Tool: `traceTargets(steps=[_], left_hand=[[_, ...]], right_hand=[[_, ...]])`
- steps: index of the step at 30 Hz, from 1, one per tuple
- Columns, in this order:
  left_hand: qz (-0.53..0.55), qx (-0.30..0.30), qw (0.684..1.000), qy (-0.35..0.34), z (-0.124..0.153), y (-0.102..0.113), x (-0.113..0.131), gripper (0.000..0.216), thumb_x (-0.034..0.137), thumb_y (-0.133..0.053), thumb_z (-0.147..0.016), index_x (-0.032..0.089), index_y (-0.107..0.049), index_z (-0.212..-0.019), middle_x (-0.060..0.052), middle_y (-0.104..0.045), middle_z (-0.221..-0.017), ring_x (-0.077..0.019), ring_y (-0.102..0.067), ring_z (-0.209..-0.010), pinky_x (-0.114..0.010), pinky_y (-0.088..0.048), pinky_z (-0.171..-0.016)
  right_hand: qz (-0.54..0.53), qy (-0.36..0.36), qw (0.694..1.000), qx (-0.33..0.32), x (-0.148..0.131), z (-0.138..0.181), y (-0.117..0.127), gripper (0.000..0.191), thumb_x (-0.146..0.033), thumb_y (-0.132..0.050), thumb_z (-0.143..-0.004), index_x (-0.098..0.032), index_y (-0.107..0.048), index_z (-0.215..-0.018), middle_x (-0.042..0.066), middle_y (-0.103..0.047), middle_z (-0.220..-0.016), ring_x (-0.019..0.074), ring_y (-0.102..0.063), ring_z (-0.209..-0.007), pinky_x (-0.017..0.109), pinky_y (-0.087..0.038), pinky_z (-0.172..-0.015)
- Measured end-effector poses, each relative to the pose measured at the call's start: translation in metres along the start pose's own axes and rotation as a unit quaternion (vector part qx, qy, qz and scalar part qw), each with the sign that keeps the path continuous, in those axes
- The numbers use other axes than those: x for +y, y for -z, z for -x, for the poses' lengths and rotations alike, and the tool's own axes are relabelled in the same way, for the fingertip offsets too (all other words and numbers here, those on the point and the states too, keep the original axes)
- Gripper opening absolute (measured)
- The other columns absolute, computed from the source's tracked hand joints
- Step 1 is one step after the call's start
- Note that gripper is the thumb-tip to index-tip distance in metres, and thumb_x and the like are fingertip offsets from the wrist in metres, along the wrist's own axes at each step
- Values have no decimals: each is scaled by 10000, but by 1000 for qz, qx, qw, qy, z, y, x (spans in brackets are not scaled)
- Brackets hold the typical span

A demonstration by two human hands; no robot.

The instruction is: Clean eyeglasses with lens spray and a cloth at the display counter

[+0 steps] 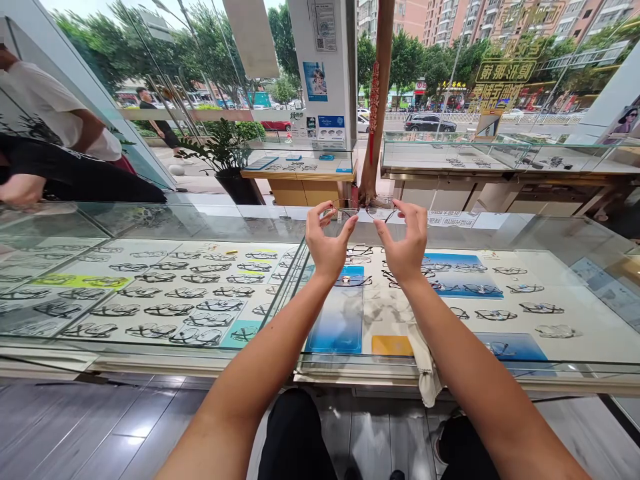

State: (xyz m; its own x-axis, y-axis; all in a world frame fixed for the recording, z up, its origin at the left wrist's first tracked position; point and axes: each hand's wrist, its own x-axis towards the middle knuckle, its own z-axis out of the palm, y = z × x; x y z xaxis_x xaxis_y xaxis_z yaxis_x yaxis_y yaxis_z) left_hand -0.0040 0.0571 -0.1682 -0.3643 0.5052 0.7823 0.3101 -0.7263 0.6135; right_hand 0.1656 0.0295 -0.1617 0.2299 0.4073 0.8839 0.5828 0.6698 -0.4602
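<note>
A thin-framed pair of glasses [367, 212] is held up above the glass display counter [200, 220]. My left hand [327, 243] pinches its left lens rim, thumb and fingers closed on the frame. Gripping the right side the same way is my right hand [406, 243]. Both forearms reach forward over the counter's front edge. Beneath the glass lie several rows of eyeglass frames [165, 293] on white trays.
A pale cloth [426, 370] hangs over the counter's front edge by my right arm. Another person in a white shirt [55, 113] leans at the far left. A potted plant [225, 150] and more glass cases [450, 157] stand behind the counter.
</note>
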Motion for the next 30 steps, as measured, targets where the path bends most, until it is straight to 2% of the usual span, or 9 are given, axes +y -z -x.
traceTargets(steps=[6,11,15,21,30], left_hand=[[14,-5,1000,12,0,0,0,639,640,-923,-859,290,-662,-1325,-113,-720,-1363,-274,-766,-1197,-471,-602,-1096],[-23,21,999,-43,-1,2,1,617,644,-904,-880,274,-663,-1311,-102,-727,-1304,-276,-766,-1196,-462,-611,-1068],[-42,19,995,-86,-2,4,2,609,625,-896,-897,263,-661,-1326,-106,-719,-1288,-284,-745,-1227,-470,-619,-1062],[-46,13,993,-104,-3,4,1,615,640,-878,-911,271,-652,-1348,-106,-707,-1311,-275,-723,-1251,-470,-626,-1082],[-35,13,991,-127,-3,4,-3,609,595,-901,-905,283,-649,-1364,-107,-697,-1347,-275,-702,-1262,-475,-613,-1094]], right_hand=[[-7,-3,1000,-10,-1,0,0,460,-496,-713,-1050,-346,-648,-1480,106,-668,-1334,309,-666,-1220,574,-593,-1074],[-65,-50,996,18,-2,-2,-1,387,-538,-602,-1098,-295,-717,-1376,113,-723,-1318,272,-706,-1140,512,-604,-1025],[-107,-99,989,18,-2,-5,1,406,-569,-529,-1127,-279,-779,-1261,119,-775,-1289,282,-717,-1216,498,-588,-1055],[-136,-150,979,22,0,-6,0,442,-607,-555,-1109,-254,-807,-1195,112,-819,-1249,254,-745,-1129,458,-599,-1013],[-202,-200,958,29,5,-6,-5,392,-572,-657,-1064,-229,-812,-1173,125,-840,-1255,256,-781,-1191,469,-627,-1079]])
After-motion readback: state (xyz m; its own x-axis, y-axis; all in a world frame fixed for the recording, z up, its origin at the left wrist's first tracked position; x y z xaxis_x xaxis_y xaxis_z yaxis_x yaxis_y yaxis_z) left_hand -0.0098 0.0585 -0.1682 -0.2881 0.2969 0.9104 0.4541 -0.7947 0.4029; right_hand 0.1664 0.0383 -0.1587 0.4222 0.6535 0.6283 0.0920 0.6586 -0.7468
